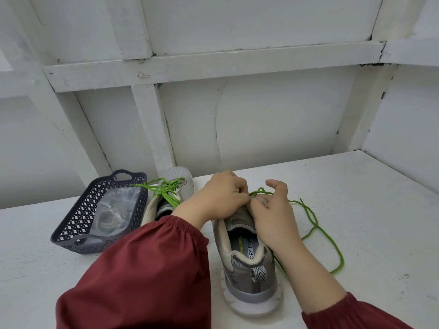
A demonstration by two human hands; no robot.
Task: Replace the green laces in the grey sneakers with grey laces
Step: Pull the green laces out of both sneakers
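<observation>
A grey sneaker stands in front of me, heel toward me. My left hand and my right hand meet over its tongue, fingers curled and pinching the green lace, whose loose end trails in loops on the table to the right. The sneaker's toe is hidden behind my hands. A second grey sneaker stands to the left with its green lace tied in a bow.
A dark perforated basket at the left holds a clear bag with coiled pale laces. The white table meets a white panelled wall close behind. Red sleeves cover both forearms.
</observation>
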